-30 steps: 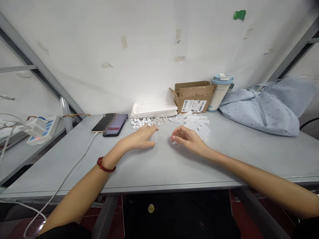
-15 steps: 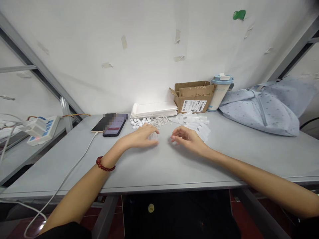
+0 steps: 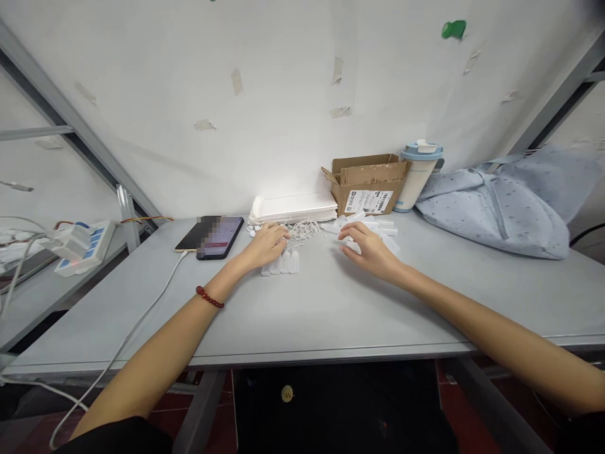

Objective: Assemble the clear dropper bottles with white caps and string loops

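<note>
around the row of 4 clear pieces (image 3: 280, 263), which lies flat on the grey table (image 3: 326, 321), the 2 hands are placed at different distances. each piece of this row has its long axis pointing away from the person, toward the wall, and the 4 pieces lie side by side. the left hand (image 3: 267, 243) is the nearer one: it is just behind the row, palm down, with bent fingers, and it covers from view the far ends of the leftmost pieces. whether these fingers pinch something, i cannot tell. beyond the row, the white caps (image 3: 252, 231) show partly past this hand, on its left, and the heap of white cords (image 3: 306, 230) is near its fingertips, on its right. the right hand (image 3: 371, 249) is well apart from the row, to the right and a little behind it; its thumb and forefinger are curved with a gap between them. the pile of loose clear pieces (image 3: 380, 226), also right of the row, is partly behind this hand; if they touch, i cannot tell.
</note>
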`<state>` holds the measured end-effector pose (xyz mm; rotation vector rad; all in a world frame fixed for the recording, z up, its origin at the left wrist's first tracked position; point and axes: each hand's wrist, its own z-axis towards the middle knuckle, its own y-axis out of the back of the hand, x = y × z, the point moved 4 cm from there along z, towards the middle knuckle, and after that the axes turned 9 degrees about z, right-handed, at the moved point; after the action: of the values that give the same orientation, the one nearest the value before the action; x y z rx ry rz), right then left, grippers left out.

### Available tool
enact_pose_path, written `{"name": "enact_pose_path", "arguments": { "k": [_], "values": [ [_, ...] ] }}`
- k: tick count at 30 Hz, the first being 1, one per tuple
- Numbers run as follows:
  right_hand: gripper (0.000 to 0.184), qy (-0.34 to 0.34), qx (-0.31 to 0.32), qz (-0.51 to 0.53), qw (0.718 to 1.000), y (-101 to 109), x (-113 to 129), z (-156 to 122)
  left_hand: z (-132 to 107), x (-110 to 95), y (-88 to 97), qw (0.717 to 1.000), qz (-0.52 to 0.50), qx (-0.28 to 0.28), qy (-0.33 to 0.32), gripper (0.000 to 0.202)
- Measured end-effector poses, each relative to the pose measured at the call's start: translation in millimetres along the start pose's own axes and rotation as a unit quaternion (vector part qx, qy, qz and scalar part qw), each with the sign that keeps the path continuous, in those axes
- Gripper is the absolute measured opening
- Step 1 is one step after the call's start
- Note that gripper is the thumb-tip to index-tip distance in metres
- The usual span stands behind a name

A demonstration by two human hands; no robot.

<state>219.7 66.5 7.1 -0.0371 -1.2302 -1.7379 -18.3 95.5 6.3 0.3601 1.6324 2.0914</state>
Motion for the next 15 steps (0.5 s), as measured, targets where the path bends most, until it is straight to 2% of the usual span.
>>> {"name": "enact_pose_path", "arguments": {
  "k": [6, 15],
  "values": [
    [0.021, -0.034, 0.029, -0.051, 0.998, 4, -18, 2, 2, 2, -8.4, 1.000, 0.023, 0.010, -0.008, 0.035],
    [0.022, -0.053, 0.101, -0.089, 0.989, -3, -15, -1, 2, -2, -2.4, 1.000, 0.028, 0.006, 0.011, 0.038]
  ]
}}
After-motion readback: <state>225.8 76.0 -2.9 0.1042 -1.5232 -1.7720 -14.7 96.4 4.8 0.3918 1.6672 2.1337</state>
